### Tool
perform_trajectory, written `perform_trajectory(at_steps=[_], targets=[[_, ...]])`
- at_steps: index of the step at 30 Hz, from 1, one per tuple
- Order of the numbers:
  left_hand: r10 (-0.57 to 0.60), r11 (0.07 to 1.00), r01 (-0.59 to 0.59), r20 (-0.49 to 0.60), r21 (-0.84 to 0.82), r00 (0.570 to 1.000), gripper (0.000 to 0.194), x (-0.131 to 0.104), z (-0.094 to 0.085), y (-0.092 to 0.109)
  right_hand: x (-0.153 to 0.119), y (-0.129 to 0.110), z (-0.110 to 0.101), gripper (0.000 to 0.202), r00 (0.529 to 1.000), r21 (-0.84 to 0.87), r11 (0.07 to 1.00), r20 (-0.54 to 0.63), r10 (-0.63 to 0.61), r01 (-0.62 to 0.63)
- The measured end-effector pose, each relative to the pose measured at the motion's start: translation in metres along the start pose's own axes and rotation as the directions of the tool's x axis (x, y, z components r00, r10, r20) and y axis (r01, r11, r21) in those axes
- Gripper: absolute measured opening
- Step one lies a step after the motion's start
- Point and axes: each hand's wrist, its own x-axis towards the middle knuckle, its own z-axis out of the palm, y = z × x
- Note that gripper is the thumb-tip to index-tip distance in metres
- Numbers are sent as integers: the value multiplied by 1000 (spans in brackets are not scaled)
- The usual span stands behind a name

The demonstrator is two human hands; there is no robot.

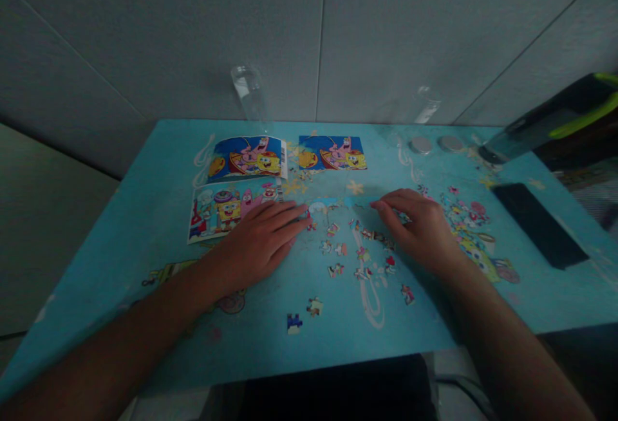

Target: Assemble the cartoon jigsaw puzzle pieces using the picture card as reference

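Note:
My left hand (263, 241) lies palm down with its fingers stretched out, over the edge of a cartoon picture card (203, 215). Its fingertips reach the left end of a row of joined jigsaw pieces (338, 204) with a pale blue top. At the right end of that row, my right hand (418, 224) has thumb and forefinger pinched together on a puzzle piece, mostly hidden by the fingertips. Loose puzzle pieces (337, 270) are scattered between and below the hands. Two more pieces, one blue and white (293, 323) and one pale (315, 306), lie nearer the front edge.
Behind the hands are a curled boat-scene card (246, 158) and a flat matching picture (333, 152). Clear bottles (251, 96) stand at the wall, with two round lids (420, 145) farther right. A dark phone (539, 224) and a dark bottle (545, 118) occupy the right side.

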Motion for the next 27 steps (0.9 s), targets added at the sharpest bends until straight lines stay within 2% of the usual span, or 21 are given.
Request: perform_trajectory(at_steps=[5,9,12,15,20,27], targets=[[18,1000,-19,-29,-24,999,47,1,0,-1,-1,-4,-5,20,999,50,998,27,44,-45],[8,999,-9,-20,-35,1000,47,2,0,0,-19,-23,-12,19,979,121,988,188,75,-99],[-3,999,2,-11,-37,1000,48,2,1,1,-44,-40,-12,14,953,50,990,281,116,-135],[-2,999,2,-22,-34,1000,46,1,1,2,-66,-50,-7,18,943,-58,988,293,156,-145],[1,1000,-1,-19,-21,1000,44,3,0,3,-81,-46,1,19,935,-134,977,296,197,-164],[-8,999,6,-63,-38,998,40,4,-2,8,-81,-33,6,19,934,-100,989,331,133,-106]])
